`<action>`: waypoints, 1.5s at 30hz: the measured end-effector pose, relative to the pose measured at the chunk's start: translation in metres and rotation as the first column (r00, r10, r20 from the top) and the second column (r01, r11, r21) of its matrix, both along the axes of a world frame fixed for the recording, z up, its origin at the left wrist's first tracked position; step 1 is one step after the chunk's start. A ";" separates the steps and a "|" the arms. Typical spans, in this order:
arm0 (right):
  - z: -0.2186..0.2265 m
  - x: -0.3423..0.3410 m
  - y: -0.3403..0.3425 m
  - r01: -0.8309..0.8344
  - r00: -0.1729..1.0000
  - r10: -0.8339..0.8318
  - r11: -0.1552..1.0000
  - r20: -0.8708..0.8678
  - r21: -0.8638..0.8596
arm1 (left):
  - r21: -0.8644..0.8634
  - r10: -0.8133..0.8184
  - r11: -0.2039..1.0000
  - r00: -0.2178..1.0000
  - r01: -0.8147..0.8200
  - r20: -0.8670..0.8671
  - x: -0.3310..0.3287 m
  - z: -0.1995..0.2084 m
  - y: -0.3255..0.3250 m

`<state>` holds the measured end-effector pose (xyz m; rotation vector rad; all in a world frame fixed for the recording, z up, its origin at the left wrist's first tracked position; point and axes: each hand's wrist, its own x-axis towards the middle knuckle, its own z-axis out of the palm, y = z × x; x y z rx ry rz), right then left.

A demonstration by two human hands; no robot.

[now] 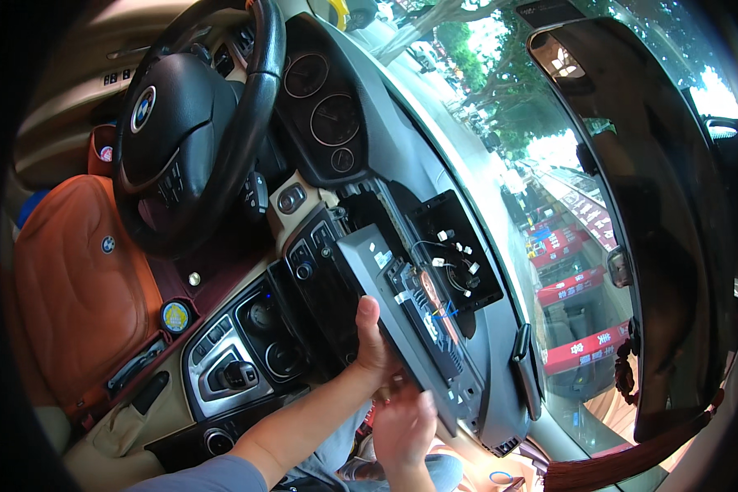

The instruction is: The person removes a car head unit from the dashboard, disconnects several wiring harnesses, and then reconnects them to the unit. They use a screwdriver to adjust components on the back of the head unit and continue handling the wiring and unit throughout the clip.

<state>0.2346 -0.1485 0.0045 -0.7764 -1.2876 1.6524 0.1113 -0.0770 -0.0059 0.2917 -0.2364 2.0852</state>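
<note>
A long flat dashboard display unit (403,328) is tilted in front of the dashboard, its exposed side showing connectors and a ribbon-like part. My left hand (372,348) is closed on its near long edge, thumb up along the panel and the other fingers hidden behind or below it. Close to the unit's lower end, my right hand (403,430) is raised and smeared by motion. Whether it touches the unit cannot be made out. Beyond the unit, loose white plugs on thin wires (451,262) lie in an open black dashboard recess (488,287).
At left are the steering wheel (197,131) and an orange seat (82,287). The gear lever (239,375) and cup holders (283,358) lie below the centre controls (305,271). A wide mirror (664,205) hangs at right before the windshield (508,156).
</note>
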 end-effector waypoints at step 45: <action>0.150 -0.096 0.155 -0.769 0.222 -0.251 0.550 0.942 0.327 | 0.024 -0.198 0.980 0.971 0.197 0.136 -0.001 -0.014 0.009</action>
